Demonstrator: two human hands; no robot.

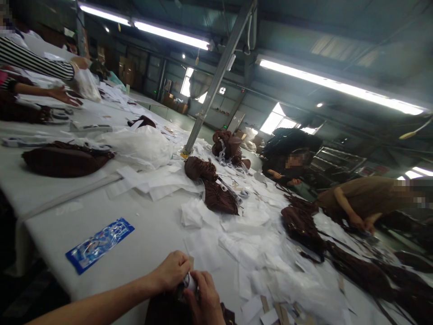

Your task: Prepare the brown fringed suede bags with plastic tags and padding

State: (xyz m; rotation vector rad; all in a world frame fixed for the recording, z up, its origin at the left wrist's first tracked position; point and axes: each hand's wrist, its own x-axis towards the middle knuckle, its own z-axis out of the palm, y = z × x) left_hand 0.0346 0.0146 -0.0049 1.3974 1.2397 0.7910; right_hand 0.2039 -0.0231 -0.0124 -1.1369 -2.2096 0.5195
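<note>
My left hand [171, 271] and my right hand [204, 298] meet at the bottom edge of the view, over a dark brown garment [165, 311] lying on the white table [149, 239]. Both hands are closed in a pinch on a small white tag [191, 283] held between them at the garment's top. My left forearm reaches in from the lower left. Most of the garment is cut off by the frame edge.
A blue printed packet [99, 243] lies left of my hands. White paper pieces [243, 239] and brown garment bundles [216, 194] cover the table. Clear plastic bags [138, 144] sit further back. Other people work at the right [365, 203] and far left [37, 63]. A slanted metal post [216, 76] rises from the table.
</note>
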